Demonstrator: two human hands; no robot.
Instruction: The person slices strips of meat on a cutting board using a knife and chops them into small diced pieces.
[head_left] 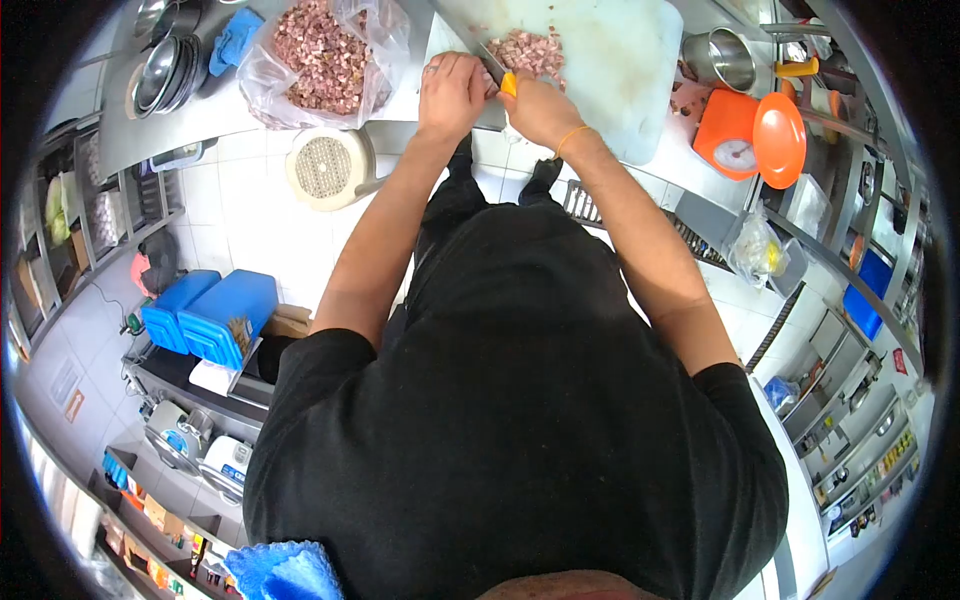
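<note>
My right hand [541,112] is closed round the yellow handle of a knife [509,84], whose blade points up and to the left over the edge of the white cutting board [625,95]. Just left of the blade, my left hand [452,93] has its fingers curled together over a piece of meat that is mostly hidden. Small cubes of diced meat [527,54] lie on the board beyond the knife. A clear plastic bag [388,45] full of diced meat [318,60] stands to the left.
Stacked metal bowls [160,75] and a blue cloth [235,42] lie at the far left of the counter. Right of the board are a metal pot [722,58], an orange scale [722,125] and an orange plate [780,140]. A round beige stool [325,170] stands below the counter.
</note>
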